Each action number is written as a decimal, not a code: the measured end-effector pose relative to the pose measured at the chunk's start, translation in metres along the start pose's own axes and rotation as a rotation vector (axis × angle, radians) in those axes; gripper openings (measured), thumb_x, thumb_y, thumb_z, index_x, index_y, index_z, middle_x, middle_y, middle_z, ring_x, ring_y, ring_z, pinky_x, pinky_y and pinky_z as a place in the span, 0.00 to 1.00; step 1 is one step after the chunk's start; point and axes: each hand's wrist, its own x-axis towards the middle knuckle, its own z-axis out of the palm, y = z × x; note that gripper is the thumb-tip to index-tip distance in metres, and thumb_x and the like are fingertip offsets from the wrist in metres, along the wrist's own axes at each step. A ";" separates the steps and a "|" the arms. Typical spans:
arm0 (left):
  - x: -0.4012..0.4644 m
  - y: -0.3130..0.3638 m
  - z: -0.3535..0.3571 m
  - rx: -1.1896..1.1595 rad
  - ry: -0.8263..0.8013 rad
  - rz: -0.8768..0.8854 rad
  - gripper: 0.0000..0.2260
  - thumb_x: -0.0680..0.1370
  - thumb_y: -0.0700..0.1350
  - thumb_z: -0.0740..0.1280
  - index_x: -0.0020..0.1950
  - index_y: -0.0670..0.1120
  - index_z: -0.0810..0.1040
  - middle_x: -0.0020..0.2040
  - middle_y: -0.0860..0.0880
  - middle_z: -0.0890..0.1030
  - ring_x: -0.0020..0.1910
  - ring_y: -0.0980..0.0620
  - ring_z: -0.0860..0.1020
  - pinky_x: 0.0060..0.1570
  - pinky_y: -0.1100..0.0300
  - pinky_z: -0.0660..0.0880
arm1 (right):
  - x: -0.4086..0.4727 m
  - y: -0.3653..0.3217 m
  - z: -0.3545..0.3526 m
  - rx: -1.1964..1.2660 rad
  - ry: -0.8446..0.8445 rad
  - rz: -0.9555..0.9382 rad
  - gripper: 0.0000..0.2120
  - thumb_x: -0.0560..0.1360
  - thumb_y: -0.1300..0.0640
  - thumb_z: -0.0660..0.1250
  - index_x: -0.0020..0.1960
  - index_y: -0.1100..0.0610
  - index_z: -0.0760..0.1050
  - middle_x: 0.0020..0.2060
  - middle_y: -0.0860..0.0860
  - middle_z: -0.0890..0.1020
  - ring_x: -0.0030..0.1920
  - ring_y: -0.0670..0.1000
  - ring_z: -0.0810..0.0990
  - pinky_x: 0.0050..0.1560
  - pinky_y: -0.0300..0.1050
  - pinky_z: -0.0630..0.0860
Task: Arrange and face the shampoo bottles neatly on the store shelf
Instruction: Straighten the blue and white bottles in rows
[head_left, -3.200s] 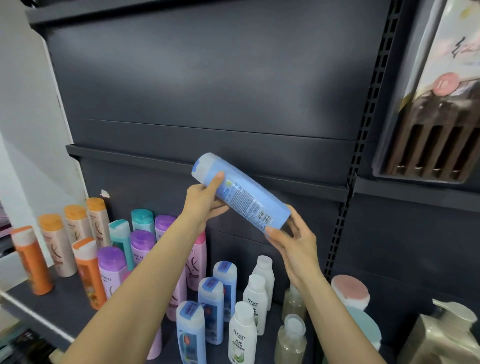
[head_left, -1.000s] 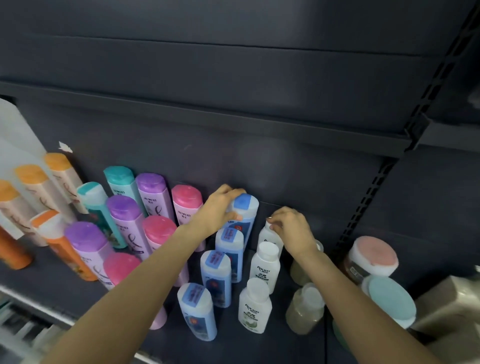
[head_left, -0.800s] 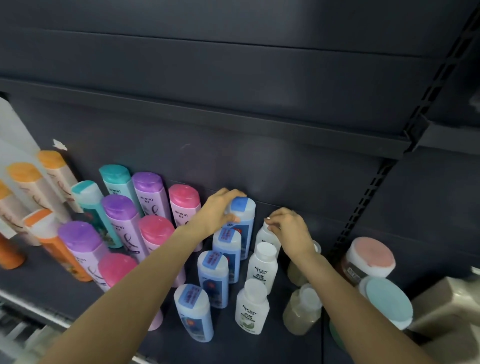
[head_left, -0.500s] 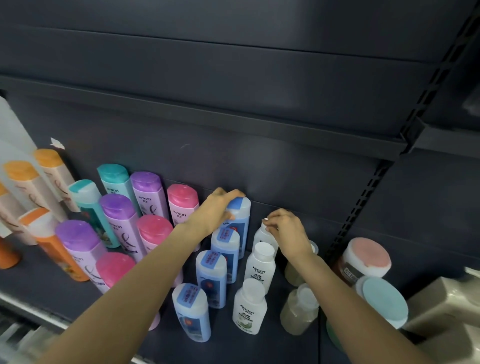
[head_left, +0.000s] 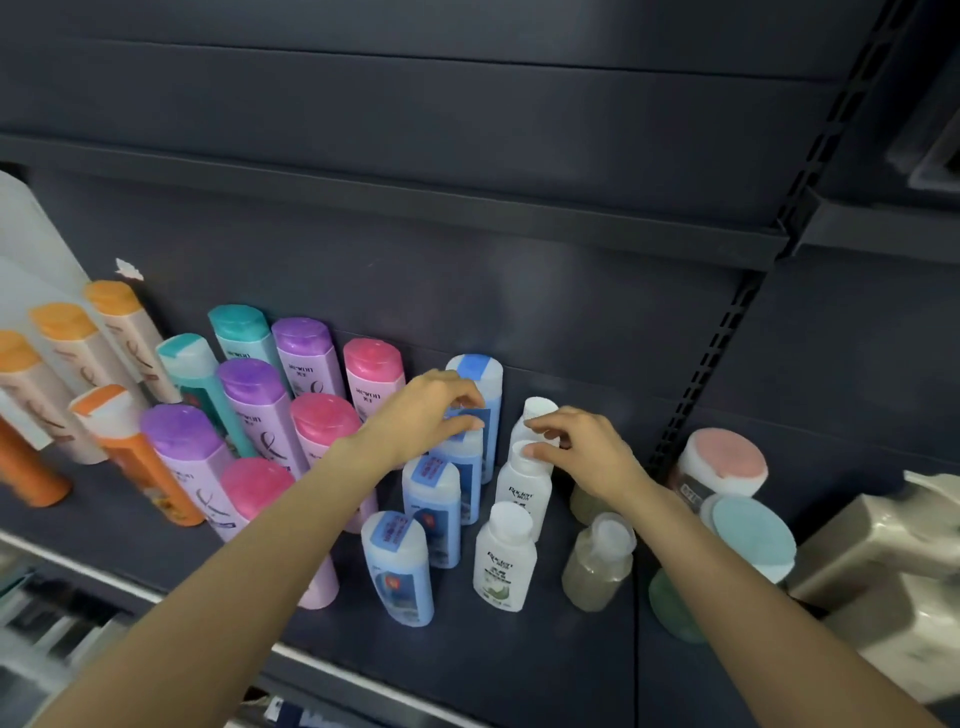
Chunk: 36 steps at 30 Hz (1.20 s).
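Observation:
A dark store shelf (head_left: 524, 670) carries rows of shampoo bottles. A row of light-blue bottles runs front to back, from the front one (head_left: 397, 566) to the rear one (head_left: 480, 382) against the back panel. My left hand (head_left: 426, 415) pinches the cap of the second blue bottle from the back (head_left: 462, 457). To the right stands a row of white bottles, with one at the front (head_left: 504, 558). My right hand (head_left: 584, 452) pinches at the rear white bottle (head_left: 539, 409), and its thumb rests on the cap of the white bottle in front of it (head_left: 522, 486).
Pink (head_left: 371, 379), purple (head_left: 301, 353), teal (head_left: 239, 332) and orange-capped bottles (head_left: 111, 306) fill the shelf's left side. Clear bottles (head_left: 597, 558), round jars (head_left: 724, 462) and a beige pump container (head_left: 883, 561) crowd the right. An upper shelf lip (head_left: 415, 200) overhangs.
The blue bottle I held up in both hands now stands at the back of its row. My left hand has slid from it to the bottle in front. My right hand has drawn back, uncovering the rear white cap.

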 end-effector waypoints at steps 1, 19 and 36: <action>-0.002 -0.001 0.001 0.010 -0.043 -0.009 0.13 0.74 0.48 0.70 0.57 0.46 0.79 0.53 0.49 0.78 0.53 0.50 0.74 0.56 0.55 0.71 | -0.002 -0.002 0.002 -0.008 -0.003 0.007 0.18 0.73 0.53 0.71 0.62 0.55 0.78 0.56 0.49 0.79 0.54 0.47 0.77 0.52 0.36 0.69; -0.008 0.018 -0.020 0.062 -0.001 -0.132 0.19 0.74 0.40 0.70 0.65 0.46 0.74 0.55 0.43 0.72 0.55 0.44 0.73 0.53 0.60 0.66 | -0.006 -0.021 0.016 -0.071 -0.003 0.145 0.16 0.74 0.58 0.70 0.61 0.57 0.78 0.59 0.54 0.79 0.59 0.54 0.77 0.58 0.43 0.70; -0.073 0.053 -0.103 -0.436 0.653 -0.123 0.14 0.73 0.39 0.72 0.57 0.48 0.78 0.52 0.51 0.80 0.47 0.58 0.78 0.47 0.73 0.72 | -0.024 -0.075 -0.026 0.976 0.021 0.412 0.23 0.78 0.40 0.58 0.55 0.59 0.76 0.47 0.57 0.83 0.45 0.55 0.84 0.50 0.47 0.79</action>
